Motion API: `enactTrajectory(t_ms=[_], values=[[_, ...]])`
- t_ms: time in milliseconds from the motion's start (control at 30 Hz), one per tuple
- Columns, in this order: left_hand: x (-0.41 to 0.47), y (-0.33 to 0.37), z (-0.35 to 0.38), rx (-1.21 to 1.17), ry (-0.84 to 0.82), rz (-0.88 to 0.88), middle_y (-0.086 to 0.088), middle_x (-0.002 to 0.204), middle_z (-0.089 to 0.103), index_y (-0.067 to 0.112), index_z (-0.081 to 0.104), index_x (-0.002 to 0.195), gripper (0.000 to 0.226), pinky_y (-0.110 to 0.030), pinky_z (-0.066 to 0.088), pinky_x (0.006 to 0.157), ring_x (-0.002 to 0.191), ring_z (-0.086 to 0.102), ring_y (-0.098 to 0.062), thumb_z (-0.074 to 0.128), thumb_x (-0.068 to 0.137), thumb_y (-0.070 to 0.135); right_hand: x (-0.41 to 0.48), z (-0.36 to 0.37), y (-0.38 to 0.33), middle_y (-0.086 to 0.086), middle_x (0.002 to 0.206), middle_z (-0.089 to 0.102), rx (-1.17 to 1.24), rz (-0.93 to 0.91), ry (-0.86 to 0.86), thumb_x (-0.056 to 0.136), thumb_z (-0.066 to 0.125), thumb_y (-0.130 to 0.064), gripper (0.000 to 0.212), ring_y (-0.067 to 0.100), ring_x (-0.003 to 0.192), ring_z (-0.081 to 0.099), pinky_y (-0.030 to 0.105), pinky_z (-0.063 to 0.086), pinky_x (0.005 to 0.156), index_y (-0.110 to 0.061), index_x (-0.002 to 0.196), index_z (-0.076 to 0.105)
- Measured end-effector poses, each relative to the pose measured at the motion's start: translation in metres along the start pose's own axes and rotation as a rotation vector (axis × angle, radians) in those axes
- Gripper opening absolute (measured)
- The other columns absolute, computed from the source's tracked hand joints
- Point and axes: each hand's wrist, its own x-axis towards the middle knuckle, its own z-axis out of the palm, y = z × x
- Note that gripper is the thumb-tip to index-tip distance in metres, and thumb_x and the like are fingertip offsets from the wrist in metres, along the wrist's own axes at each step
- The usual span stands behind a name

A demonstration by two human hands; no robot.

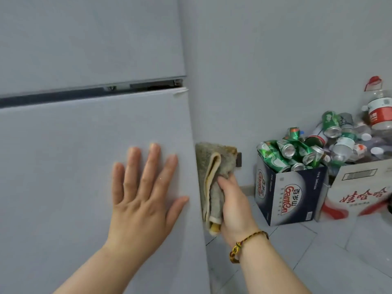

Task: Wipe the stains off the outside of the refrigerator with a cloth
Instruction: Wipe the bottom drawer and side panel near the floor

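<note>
Refrigerator: fills the left half of the view, pale grey, with a dark gap between its upper and lower doors running from 9 o'clock towards 1 o'clock.
Left hand: lies flat on the lower door, fingers straight and spread, thumb pointing to 3 o'clock near the door's right edge; it holds nothing.
Right hand: just past the door's right edge, fingers curled round a folded cloth, gripping its lower part.
Cloth: grey-green with a pale yellow inner fold, standing up from the right hand towards 12 o'clock, pressed along the refrigerator's right side edge.
Bracelet: braided, on the right wrist.
Dark box: on the floor at 3 o'clock from the cloth, piled with green cans.
White box: just beside the dark box, at its 3 o'clock.
Bottle: clear, red cap and label, at 2 o'clock in the far corner.
</note>
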Motion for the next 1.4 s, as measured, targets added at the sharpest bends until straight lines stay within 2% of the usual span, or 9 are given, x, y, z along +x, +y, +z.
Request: enactTrajectory(t_ms=[300, 633, 733, 867, 967, 1033, 1167, 1267, 1400], values=[[-0.018, 0.029, -0.011, 0.031, -0.085, -0.213, -0.012, 0.144, 0.013, 0.022, 0.022, 0.138, 0.054, -0.027, -0.005, 0.115, 0.14, -0.012, -0.002, 0.024, 0.092, 0.052, 0.038, 0.02, -0.081, 0.003, 0.088, 0.057, 0.054, -0.149, -0.595, 0.095, 0.033, -0.01, 0.024, 0.013, 0.084, 0.055, 0.032, 0.046, 0.085, -0.02, 0.09, 0.053], [-0.056, 0.05, -0.002, 0.074, -0.162, -0.355, -0.01, 0.146, 0.007, 0.026, 0.015, 0.14, 0.065, -0.034, 0.006, 0.11, 0.141, -0.012, -0.006, 0.019, 0.087, 0.064, 0.029, -0.056, -0.002, -0.001, 0.09, 0.06, -0.119, 0.079, -0.604, 0.095, 0.038, -0.009, 0.024, 0.012, 0.086, 0.057, 0.031, 0.047, 0.087, -0.024, 0.089, 0.055], [-0.065, 0.066, 0.0, 0.043, -0.18, -0.414, -0.008, 0.146, 0.007, 0.029, 0.019, 0.138, 0.061, -0.044, 0.016, 0.108, 0.137, 0.002, -0.02, 0.02, 0.087, 0.063, 0.034, -0.042, -0.026, 0.0, 0.09, 0.06, -0.114, -0.02, -0.672, 0.096, 0.036, -0.009, 0.026, 0.014, 0.087, 0.057, 0.035, 0.048, 0.089, -0.025, 0.087, 0.054], [-0.096, 0.084, 0.005, -0.004, -0.277, -0.445, -0.003, 0.148, 0.006, 0.039, 0.014, 0.136, 0.051, -0.044, 0.014, 0.107, 0.139, -0.006, -0.005, 0.015, 0.09, 0.062, 0.032, -0.031, -0.033, -0.004, 0.09, 0.061, -0.059, -0.178, -0.766, 0.095, 0.039, -0.014, 0.022, 0.01, 0.089, 0.059, 0.033, 0.049, 0.089, -0.027, 0.088, 0.056], [-0.105, 0.086, 0.006, -0.021, -0.325, -0.464, 0.003, 0.149, 0.004, 0.04, 0.012, 0.137, 0.049, -0.026, 0.007, 0.111, 0.135, -0.016, 0.009, 0.015, 0.091, 0.058, 0.022, -0.056, -0.005, -0.01, 0.085, 0.061, -0.145, -0.167, -0.712, 0.097, 0.039, -0.014, 0.024, -0.002, 0.08, 0.059, 0.015, 0.05, 0.075, -0.028, 0.086, 0.056], [-0.105, 0.09, 0.004, -0.001, -0.337, -0.488, 0.004, 0.15, 0.007, 0.038, 0.017, 0.137, 0.049, -0.033, 0.016, 0.109, 0.139, -0.008, 0.001, 0.027, 0.09, 0.048, 0.01, -0.078, 0.017, -0.012, 0.079, 0.061, -0.177, -0.079, -0.677, 0.097, 0.038, -0.013, 0.026, -0.003, 0.072, 0.058, 0.012, 0.049, 0.065, -0.028, 0.086, 0.056], [-0.124, 0.114, 0.012, -0.037, -0.326, -0.531, 0.004, 0.149, 0.005, 0.036, 0.015, 0.137, 0.054, -0.044, 0.022, 0.1, 0.131, 0.014, -0.021, 0.032, 0.086, 0.038, 0.008, -0.131, 0.063, -0.008, 0.083, 0.068, 0.063, 0.247, -0.436, 0.096, 0.038, -0.015, 0.025, 0.006, 0.074, 0.062, 0.023, 0.053, 0.074, -0.026, 0.092, 0.06], [-0.162, 0.13, 0.024, -0.106, -0.365, -0.565, 0.028, 0.148, -0.013, 0.044, 0.008, 0.134, 0.054, -0.043, 0.022, 0.1, 0.132, 0.014, -0.019, 0.03, 0.085, 0.04, 0.007, -0.173, 0.105, 0.0, 0.102, 0.065, 0.202, 0.463, -0.144, 0.098, 0.037, -0.022, 0.024, 0.014, 0.087, 0.061, 0.04, 0.047, 0.091, -0.026, 0.107, 0.058], [-0.207, 0.138, 0.045, -0.11, -0.497, -0.572, 0.02, 0.15, -0.014, 0.042, 0.007, 0.136, 0.056, -0.046, 0.016, 0.101, 0.136, -0.008, -0.006, 0.03, 0.085, 0.04, -0.009, -0.224, 0.169, 0.003, 0.099, 0.062, 0.235, 0.676, 0.085, 0.099, 0.035, -0.026, 0.028, 0.02, 0.085, 0.059, 0.039, 0.049, 0.073, -0.028, 0.122, 0.049]])
